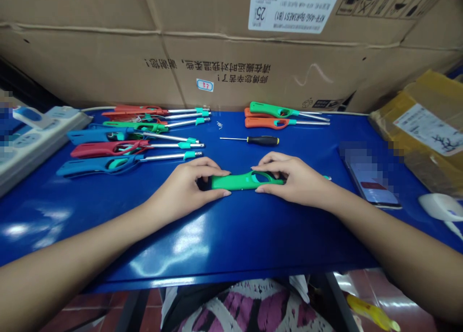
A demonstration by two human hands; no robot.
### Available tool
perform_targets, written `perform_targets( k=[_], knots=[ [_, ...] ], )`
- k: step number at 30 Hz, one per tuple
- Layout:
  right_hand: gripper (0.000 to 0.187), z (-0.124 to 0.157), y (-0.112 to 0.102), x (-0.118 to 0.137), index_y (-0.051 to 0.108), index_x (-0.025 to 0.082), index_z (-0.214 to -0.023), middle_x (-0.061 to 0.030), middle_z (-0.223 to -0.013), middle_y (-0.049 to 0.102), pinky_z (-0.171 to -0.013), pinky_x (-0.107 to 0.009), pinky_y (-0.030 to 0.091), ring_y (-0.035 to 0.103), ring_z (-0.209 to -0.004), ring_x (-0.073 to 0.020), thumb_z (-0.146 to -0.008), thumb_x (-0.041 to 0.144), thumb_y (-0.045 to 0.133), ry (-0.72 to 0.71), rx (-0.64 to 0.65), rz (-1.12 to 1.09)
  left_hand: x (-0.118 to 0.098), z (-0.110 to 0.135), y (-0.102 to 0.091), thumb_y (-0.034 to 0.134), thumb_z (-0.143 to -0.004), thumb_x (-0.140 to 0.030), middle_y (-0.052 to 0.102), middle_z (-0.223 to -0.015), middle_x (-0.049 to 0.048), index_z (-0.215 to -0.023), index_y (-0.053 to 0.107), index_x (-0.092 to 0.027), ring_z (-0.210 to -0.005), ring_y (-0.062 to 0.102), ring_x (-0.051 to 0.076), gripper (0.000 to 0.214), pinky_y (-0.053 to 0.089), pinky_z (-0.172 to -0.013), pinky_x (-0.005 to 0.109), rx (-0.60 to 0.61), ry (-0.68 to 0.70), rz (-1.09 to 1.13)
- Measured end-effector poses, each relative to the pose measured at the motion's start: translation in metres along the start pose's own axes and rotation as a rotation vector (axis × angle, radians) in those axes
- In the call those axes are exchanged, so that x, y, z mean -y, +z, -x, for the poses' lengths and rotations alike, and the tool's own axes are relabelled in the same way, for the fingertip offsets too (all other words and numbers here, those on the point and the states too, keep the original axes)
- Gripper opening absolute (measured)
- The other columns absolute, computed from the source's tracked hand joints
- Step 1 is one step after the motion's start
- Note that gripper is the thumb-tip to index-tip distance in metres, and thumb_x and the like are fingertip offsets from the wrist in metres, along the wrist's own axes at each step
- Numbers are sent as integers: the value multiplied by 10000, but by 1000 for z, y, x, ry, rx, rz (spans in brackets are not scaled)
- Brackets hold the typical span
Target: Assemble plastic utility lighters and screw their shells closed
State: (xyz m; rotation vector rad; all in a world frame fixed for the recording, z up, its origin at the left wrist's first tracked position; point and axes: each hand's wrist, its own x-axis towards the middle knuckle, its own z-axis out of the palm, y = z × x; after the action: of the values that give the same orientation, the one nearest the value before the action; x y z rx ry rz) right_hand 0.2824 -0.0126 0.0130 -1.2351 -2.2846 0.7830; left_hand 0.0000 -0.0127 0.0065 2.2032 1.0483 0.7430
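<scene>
A green long-nosed lighter [235,181] lies across the middle of the blue table, its handle to the left. My left hand [193,181] grips the handle's end between thumb and fingers. Around the trigger-guard end, my right hand [284,177] pinches the same lighter. That hand covers most of the metal barrel, whose tip shows past the wrist. Beyond the hands lies a screwdriver [262,140] with a black handle, its shaft pointing left. Several small light pieces [219,125] sit near its tip.
Several red, green and blue lighters [108,149] lie at the left. Green and orange lighters [267,123] lie at the back. A power strip [43,134] is far left; a phone [372,178], a taped box [427,125] and a white device [441,206] are right. A large carton [217,57] stands behind.
</scene>
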Motion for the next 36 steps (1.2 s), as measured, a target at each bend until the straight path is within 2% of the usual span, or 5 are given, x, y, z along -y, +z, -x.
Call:
perform_targets(
  k=[5, 16, 25, 31, 36],
  knots=[
    [400, 0, -1, 1, 735, 220, -1211, -76, -1106, 673, -774, -336, 541, 658, -920, -198, -829, 326, 785, -21, 7, -13, -1, 2, 1, 782, -849, -387, 700, -1063, 56, -1148, 769, -240, -921, 690, 197, 333, 570, -816, 344, -4, 12, -34],
    [286, 4, -4, 6, 679, 211, -1155, -64, -1110, 656, -835, -329, 532, 649, -980, -204, -884, 294, 719, -105, 42, 111, -2, 4, 1, 692, -935, -320, 671, -1126, 69, -1220, 716, -217, -1004, 673, 212, 304, 556, -891, 356, 37, 112, -195],
    [367, 5, -6, 11, 645, 153, -1268, -115, -1210, 646, -749, -389, 543, 673, -948, -259, -954, 337, 601, -227, 106, 523, -4, 6, -1, 625, -977, -341, 691, -1099, 90, -1228, 688, -162, -961, 688, 232, 314, 578, -816, 350, 60, 261, -469],
    [374, 8, -6, 12, 651, 143, -1284, -107, -1200, 663, -721, -389, 540, 688, -923, -261, -935, 265, 593, -271, 100, 555, -4, 7, -3, 608, -973, -304, 694, -1071, 96, -1230, 668, -131, -939, 692, 242, 316, 584, -787, 352, 91, 307, -537],
    [324, 8, -6, 9, 683, 154, -1249, -100, -1151, 688, -781, -398, 545, 687, -952, -258, -1012, 319, 534, -330, 79, 506, -3, 5, -3, 565, -1011, -303, 691, -1072, 87, -1277, 650, -143, -936, 693, 226, 322, 592, -802, 346, 73, 324, -527]
  ],
)
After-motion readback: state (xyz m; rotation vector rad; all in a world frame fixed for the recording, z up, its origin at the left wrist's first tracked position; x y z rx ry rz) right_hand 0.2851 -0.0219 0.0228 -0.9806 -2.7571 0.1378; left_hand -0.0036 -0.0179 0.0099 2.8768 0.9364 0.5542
